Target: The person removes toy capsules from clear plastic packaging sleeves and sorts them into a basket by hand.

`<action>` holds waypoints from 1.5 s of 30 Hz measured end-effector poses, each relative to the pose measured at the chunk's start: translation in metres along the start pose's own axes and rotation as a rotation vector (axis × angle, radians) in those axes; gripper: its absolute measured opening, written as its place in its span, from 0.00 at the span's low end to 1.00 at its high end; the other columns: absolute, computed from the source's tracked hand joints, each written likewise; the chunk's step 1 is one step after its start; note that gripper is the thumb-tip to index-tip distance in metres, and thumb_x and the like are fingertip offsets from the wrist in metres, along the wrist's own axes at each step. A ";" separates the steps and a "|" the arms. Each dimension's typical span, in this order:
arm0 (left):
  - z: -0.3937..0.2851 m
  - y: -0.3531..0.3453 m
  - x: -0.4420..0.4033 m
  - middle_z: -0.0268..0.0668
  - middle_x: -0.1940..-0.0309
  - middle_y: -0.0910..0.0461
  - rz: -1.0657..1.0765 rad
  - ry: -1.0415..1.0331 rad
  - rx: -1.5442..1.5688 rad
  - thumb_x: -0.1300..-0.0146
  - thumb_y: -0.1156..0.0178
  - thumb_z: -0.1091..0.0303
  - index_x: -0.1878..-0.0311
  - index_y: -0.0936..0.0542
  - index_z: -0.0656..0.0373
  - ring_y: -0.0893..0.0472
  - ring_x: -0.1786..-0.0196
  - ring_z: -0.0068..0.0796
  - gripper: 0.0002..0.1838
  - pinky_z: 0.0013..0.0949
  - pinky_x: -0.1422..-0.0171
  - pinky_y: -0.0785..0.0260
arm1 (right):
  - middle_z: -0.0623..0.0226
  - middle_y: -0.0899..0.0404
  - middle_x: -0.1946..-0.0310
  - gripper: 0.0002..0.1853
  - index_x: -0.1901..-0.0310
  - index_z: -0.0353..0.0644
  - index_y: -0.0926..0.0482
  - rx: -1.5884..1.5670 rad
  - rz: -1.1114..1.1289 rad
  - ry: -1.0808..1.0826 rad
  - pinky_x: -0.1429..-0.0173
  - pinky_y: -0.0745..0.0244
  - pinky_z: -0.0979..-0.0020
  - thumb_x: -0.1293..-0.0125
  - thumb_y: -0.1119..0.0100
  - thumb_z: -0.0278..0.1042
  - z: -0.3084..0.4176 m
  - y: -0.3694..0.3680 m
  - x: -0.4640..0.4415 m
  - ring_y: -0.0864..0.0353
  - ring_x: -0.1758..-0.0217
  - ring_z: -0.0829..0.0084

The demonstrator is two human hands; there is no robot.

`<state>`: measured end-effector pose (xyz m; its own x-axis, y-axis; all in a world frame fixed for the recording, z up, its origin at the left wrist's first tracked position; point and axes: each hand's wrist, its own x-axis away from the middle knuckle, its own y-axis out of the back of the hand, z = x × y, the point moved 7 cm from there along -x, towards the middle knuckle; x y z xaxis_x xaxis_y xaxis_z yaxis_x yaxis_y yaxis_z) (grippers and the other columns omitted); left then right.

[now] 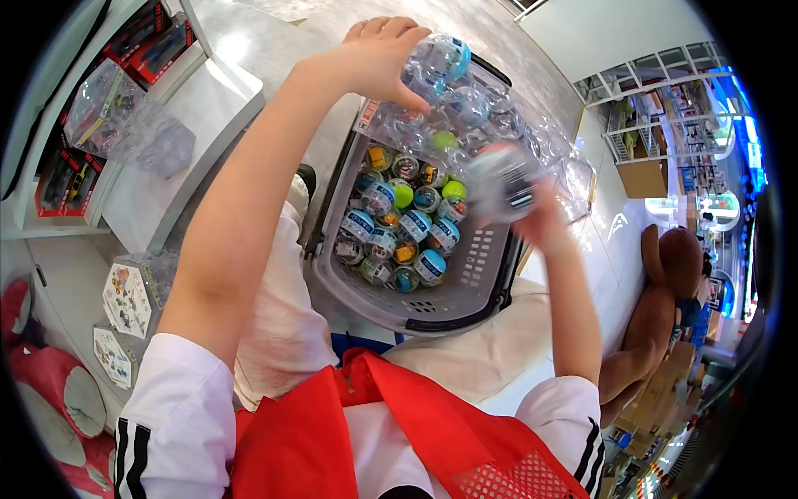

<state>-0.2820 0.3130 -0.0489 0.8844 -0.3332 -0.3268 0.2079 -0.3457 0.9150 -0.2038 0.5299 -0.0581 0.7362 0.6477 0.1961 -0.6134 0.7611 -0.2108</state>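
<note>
My left hand (386, 60) reaches over the far side of a grey basket (366, 301). Its thumb and fingers are apart, curved round the near side of a clear capsule with a blue label (447, 60). My right hand (544, 218), smeared by motion, grips a round clear capsule (503, 185) above the basket's right side. Below lie several clear capsule balls (416, 224) with blue labels, yellow pieces and green balls inside. Clear plastic packaging (519, 129) covers the far part of the basket; its exact shape is hard to make out.
At left, a white shelf (224, 108) carries red toy boxes (158, 46) and clear hexagonal containers (104, 108). Pink plush toys (62, 391) lie lower left. A brown figure (657, 308) and cardboard boxes (665, 382) are at right, near wire racks (657, 91).
</note>
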 end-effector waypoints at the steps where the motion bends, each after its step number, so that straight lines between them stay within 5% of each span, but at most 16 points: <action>1: -0.002 0.002 0.000 0.41 0.34 0.42 -0.064 -0.033 -0.012 0.60 0.30 0.44 0.33 0.42 0.52 0.45 0.31 0.46 0.52 0.47 0.29 0.52 | 0.62 0.29 0.49 0.40 0.38 0.42 0.39 0.191 -0.004 -0.133 0.57 0.21 0.64 0.46 0.43 0.61 -0.034 -0.009 0.003 0.26 0.49 0.69; 4: -0.007 0.000 0.001 0.40 0.35 0.40 -0.128 -0.101 -0.018 0.59 0.30 0.45 0.34 0.40 0.52 0.44 0.31 0.45 0.49 0.47 0.29 0.51 | 0.60 0.29 0.51 0.31 0.41 0.36 0.38 0.293 -0.197 -0.363 0.51 0.26 0.71 0.42 0.38 0.42 -0.107 -0.015 0.002 0.26 0.52 0.71; 6: -0.008 -0.001 0.001 0.40 0.36 0.38 -0.129 -0.111 -0.031 0.58 0.30 0.46 0.34 0.39 0.52 0.42 0.32 0.44 0.48 0.46 0.30 0.49 | 0.54 0.27 0.51 0.35 0.42 0.35 0.36 0.644 -0.416 -0.190 0.52 0.26 0.66 0.47 0.34 0.43 -0.137 0.020 -0.014 0.23 0.54 0.64; 9: -0.009 0.001 0.001 0.40 0.37 0.37 -0.128 -0.103 -0.058 0.58 0.30 0.47 0.35 0.37 0.52 0.39 0.33 0.43 0.46 0.45 0.31 0.46 | 0.47 0.25 0.53 0.37 0.42 0.36 0.35 1.084 -0.412 -0.109 0.50 0.28 0.61 0.51 0.32 0.44 -0.146 0.051 -0.045 0.24 0.52 0.54; 12: -0.009 0.003 -0.004 0.40 0.38 0.35 -0.127 -0.111 -0.027 0.58 0.30 0.49 0.36 0.37 0.53 0.38 0.34 0.42 0.45 0.44 0.32 0.43 | 0.45 0.24 0.55 0.36 0.43 0.39 0.32 1.199 -0.256 -0.254 0.48 0.29 0.59 0.54 0.31 0.44 -0.166 0.065 -0.058 0.26 0.50 0.48; 13: -0.010 0.004 -0.006 0.40 0.38 0.35 -0.127 -0.114 -0.003 0.58 0.30 0.49 0.36 0.36 0.54 0.37 0.34 0.42 0.45 0.43 0.33 0.42 | 0.46 0.31 0.48 0.36 0.41 0.46 0.31 1.204 -0.230 -0.361 0.44 0.30 0.58 0.54 0.30 0.43 -0.180 0.068 -0.058 0.27 0.48 0.48; 19: -0.016 0.019 -0.026 0.53 0.42 0.36 -0.046 -0.137 0.090 0.52 0.37 0.62 0.41 0.35 0.67 0.34 0.41 0.51 0.35 0.44 0.36 0.40 | 0.44 0.32 0.47 0.38 0.39 0.42 0.36 1.391 0.016 -0.397 0.46 0.28 0.58 0.50 0.31 0.46 -0.193 0.063 -0.066 0.27 0.47 0.49; 23: -0.021 -0.024 -0.034 0.42 0.41 0.33 -0.081 -0.165 -0.059 0.58 0.30 0.54 0.38 0.35 0.56 0.36 0.35 0.43 0.42 0.42 0.34 0.39 | 0.44 0.33 0.46 0.39 0.37 0.39 0.40 1.435 0.034 -0.451 0.45 0.29 0.58 0.45 0.38 0.52 -0.198 0.063 -0.064 0.28 0.45 0.50; 26: -0.027 -0.030 -0.039 0.43 0.41 0.34 -0.096 -0.191 -0.015 0.59 0.31 0.57 0.38 0.35 0.57 0.37 0.35 0.42 0.42 0.40 0.34 0.39 | 0.43 0.34 0.44 0.40 0.36 0.35 0.43 1.624 0.011 -0.457 0.45 0.29 0.58 0.41 0.42 0.54 -0.175 0.041 -0.045 0.29 0.44 0.50; 30: -0.035 -0.033 -0.041 0.44 0.39 0.36 -0.027 -0.131 0.038 0.59 0.31 0.59 0.37 0.37 0.59 0.39 0.34 0.42 0.43 0.39 0.34 0.39 | 0.45 0.23 0.60 0.25 0.52 0.33 0.25 1.377 0.491 -0.457 0.48 0.28 0.59 0.37 0.49 0.51 -0.087 -0.039 -0.018 0.23 0.53 0.50; 32: -0.035 -0.035 -0.040 0.44 0.38 0.38 -0.008 -0.128 0.054 0.60 0.31 0.60 0.37 0.37 0.60 0.40 0.33 0.42 0.44 0.39 0.34 0.39 | 0.54 0.20 0.74 0.15 0.63 0.35 0.21 1.062 0.380 -0.183 0.60 0.25 0.66 0.35 0.51 0.39 -0.005 -0.065 -0.017 0.21 0.71 0.60; 34: -0.036 -0.035 -0.037 0.44 0.38 0.38 -0.002 -0.094 0.061 0.61 0.30 0.61 0.37 0.38 0.61 0.41 0.33 0.42 0.44 0.40 0.34 0.39 | 0.64 0.22 0.77 0.12 0.65 0.36 0.21 0.969 -0.114 -0.048 0.75 0.30 0.76 0.37 0.53 0.33 0.056 -0.040 -0.025 0.25 0.80 0.79; 37: -0.042 -0.034 -0.030 0.46 0.41 0.36 -0.067 -0.126 0.061 0.64 0.31 0.64 0.38 0.38 0.63 0.41 0.34 0.46 0.45 0.39 0.36 0.36 | 0.54 0.19 0.70 0.17 0.61 0.35 0.21 1.374 -0.568 0.483 0.62 0.26 0.67 0.37 0.51 0.42 0.115 0.005 -0.060 0.20 0.68 0.62; 39: -0.047 -0.034 -0.026 0.49 0.43 0.35 -0.120 -0.150 0.057 0.66 0.31 0.64 0.39 0.37 0.66 0.40 0.35 0.48 0.45 0.39 0.36 0.35 | 0.51 0.19 0.65 0.19 0.63 0.37 0.19 1.617 -0.705 0.351 0.57 0.24 0.60 0.39 0.50 0.46 0.101 0.048 -0.113 0.19 0.59 0.54; 41: -0.049 -0.033 -0.022 0.50 0.44 0.35 -0.158 -0.146 0.051 0.66 0.31 0.64 0.41 0.37 0.68 0.39 0.35 0.48 0.45 0.40 0.35 0.36 | 0.50 0.22 0.53 0.26 0.55 0.38 0.21 1.639 -0.476 -0.170 0.51 0.25 0.58 0.39 0.52 0.55 0.074 0.065 -0.149 0.22 0.52 0.49; 45: -0.056 -0.029 -0.013 0.51 0.42 0.37 -0.124 -0.130 0.004 0.64 0.33 0.65 0.39 0.42 0.71 0.41 0.35 0.51 0.46 0.40 0.30 0.45 | 0.48 0.26 0.48 0.32 0.48 0.40 0.23 1.454 -0.292 -0.453 0.48 0.27 0.58 0.39 0.56 0.61 0.040 0.066 -0.181 0.24 0.48 0.51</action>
<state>-0.2762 0.3766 -0.0580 0.7908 -0.3979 -0.4651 0.3102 -0.3946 0.8649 -0.3891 0.4647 -0.0696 0.8950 0.2279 0.3834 -0.4062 0.0617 0.9117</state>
